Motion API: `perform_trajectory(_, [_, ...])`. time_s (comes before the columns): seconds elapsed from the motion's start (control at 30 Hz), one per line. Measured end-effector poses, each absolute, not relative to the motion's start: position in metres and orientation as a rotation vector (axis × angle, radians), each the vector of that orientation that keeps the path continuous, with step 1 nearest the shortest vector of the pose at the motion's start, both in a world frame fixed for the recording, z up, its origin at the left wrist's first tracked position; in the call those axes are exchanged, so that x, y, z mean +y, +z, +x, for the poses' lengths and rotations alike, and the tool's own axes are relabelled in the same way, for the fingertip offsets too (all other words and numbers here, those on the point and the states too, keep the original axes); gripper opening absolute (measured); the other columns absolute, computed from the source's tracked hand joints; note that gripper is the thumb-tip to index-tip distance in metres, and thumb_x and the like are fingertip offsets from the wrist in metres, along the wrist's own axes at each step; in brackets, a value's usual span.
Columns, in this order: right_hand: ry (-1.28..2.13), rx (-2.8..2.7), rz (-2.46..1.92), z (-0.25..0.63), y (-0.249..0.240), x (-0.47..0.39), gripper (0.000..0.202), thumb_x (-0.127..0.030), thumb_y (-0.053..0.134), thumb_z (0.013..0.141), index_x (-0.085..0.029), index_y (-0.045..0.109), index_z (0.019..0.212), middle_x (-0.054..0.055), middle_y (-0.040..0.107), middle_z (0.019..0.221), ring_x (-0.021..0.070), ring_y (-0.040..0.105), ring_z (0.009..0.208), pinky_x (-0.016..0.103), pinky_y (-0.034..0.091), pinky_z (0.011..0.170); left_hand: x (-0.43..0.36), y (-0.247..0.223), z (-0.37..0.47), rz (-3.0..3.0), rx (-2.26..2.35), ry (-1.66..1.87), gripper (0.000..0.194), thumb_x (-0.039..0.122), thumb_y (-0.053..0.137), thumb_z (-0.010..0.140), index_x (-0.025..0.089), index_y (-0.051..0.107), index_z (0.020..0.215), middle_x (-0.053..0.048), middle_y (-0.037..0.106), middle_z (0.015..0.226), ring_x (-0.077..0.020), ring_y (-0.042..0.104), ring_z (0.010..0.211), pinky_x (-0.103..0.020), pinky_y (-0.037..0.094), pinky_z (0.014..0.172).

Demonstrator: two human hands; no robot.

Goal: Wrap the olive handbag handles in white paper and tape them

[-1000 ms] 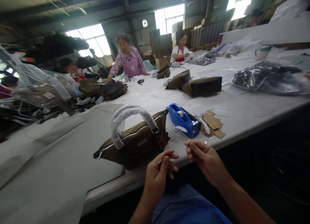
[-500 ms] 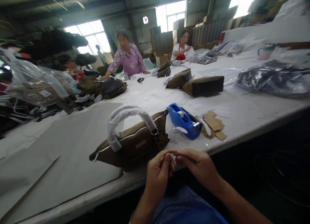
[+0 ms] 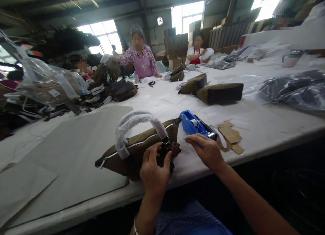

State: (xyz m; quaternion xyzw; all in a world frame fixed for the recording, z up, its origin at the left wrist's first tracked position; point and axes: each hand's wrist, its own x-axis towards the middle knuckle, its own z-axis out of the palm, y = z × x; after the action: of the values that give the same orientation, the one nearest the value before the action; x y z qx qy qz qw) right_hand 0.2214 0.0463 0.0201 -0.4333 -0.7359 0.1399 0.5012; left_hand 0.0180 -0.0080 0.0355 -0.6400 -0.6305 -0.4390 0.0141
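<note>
An olive-green handbag [image 3: 142,138] stands on the table's near side, with a silver zip and two handles [image 3: 119,133] wrapped in white paper. A dark brown spotted bag charm [image 3: 175,148] hangs from a ring at a handle's base. My left hand [image 3: 154,167] has its thumb and fingers curled round this charm at the bag's front; part of it is hidden behind them. My right hand [image 3: 207,150] is closed in a pinch just right of the charm; what its fingertips hold, if anything, is too small to make out. Directly behind it sits a blue tape dispenser [image 3: 194,123].
Brown cardboard pieces [image 3: 230,133] lie right of the dispenser. Farther back are more olive bags [image 3: 220,92] and plastic-wrapped goods [image 3: 291,89]. A grey sheet [image 3: 63,164] covers the table's left. Across the table, a person in a pink apron [image 3: 143,65] handles a bag.
My hands were together in front of the bag. They have parted: the left has moved to the charm, the right up toward the tape dispenser. The person opposite has lifted a bag.
</note>
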Motion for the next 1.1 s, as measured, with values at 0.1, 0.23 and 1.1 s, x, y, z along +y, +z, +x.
perform_trajectory(0.1, [0.359, -1.800, -1.027, 0.221, 0.021, 0.049, 0.015, -0.021, 0.061, 0.099, -0.022, 0.075, 0.104, 0.003, 0.076, 0.098, 0.0172, 0.073, 0.090, 0.025, 0.057, 0.084, -0.009, 0.037, 0.021, -1.991, -2.004, -1.274, 0.043, 0.029, 0.079, 0.084, 0.023, 0.061, 0.122, -0.002, 0.068, 0.098, -0.0184, 0.063, 0.077, -0.032, 0.054, 0.074])
perform_trajectory(0.23, [0.386, -1.796, -1.026, 0.217, 0.017, 0.051, 0.015, -0.022, 0.061, 0.099, -0.022, 0.075, 0.104, 0.004, 0.076, 0.097, 0.0173, 0.073, 0.088, 0.026, 0.057, 0.083, -0.009, 0.038, 0.024, -1.993, -2.033, -1.211, 0.046, 0.027, 0.078, 0.084, 0.024, 0.058, 0.125, -0.001, 0.069, 0.098, -0.0190, 0.063, 0.076, -0.032, 0.052, 0.074])
perform_trajectory(1.1, [0.520, -1.763, -1.067, 0.198, 0.002, 0.048, 0.014, -0.024, 0.059, 0.099, -0.022, 0.072, 0.098, 0.005, 0.074, 0.093, 0.0195, 0.069, 0.087, 0.031, 0.052, 0.082, -0.005, 0.041, 0.016, -2.078, -2.063, -1.314, 0.032, 0.018, 0.064, 0.084, 0.020, 0.065, 0.116, -0.003, 0.071, 0.095, -0.0179, 0.066, 0.073, -0.033, 0.056, 0.076])
